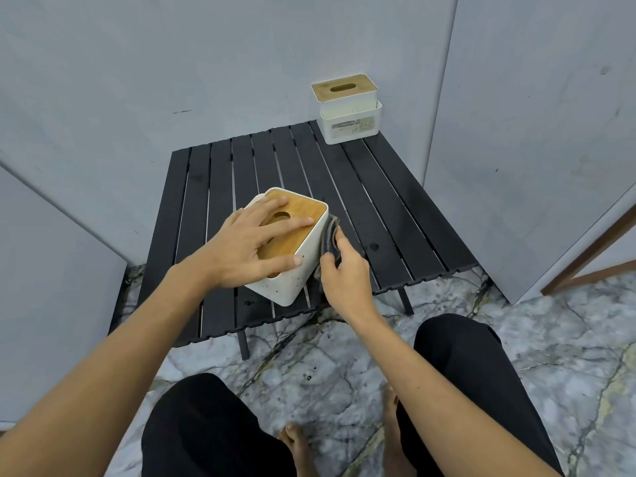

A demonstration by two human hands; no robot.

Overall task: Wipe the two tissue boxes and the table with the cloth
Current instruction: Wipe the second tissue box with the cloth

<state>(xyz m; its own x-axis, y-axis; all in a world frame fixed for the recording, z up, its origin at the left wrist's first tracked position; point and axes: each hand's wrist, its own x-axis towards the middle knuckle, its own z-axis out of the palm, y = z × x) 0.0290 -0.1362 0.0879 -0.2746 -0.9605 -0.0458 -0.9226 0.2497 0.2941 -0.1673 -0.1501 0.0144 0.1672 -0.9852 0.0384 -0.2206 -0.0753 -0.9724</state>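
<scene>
A white tissue box with a wooden lid (pixel 303 277) stands tilted near the front edge of the low black slatted table (pixel 371 187). My left hand (pixel 251 242) lies flat on its lid, fingers spread, holding it down. My right hand (pixel 344 273) grips a dark grey cloth (pixel 331 237) and presses it against the box's right side. A second white tissue box with a wooden lid (pixel 349 113) stands upright at the table's far right corner, apart from both hands.
Grey wall panels enclose the table at the back, left and right. A wooden frame (pixel 592 256) leans at the right. Marble floor lies in front, with my knees and bare feet (pixel 292 438) below the table's front edge.
</scene>
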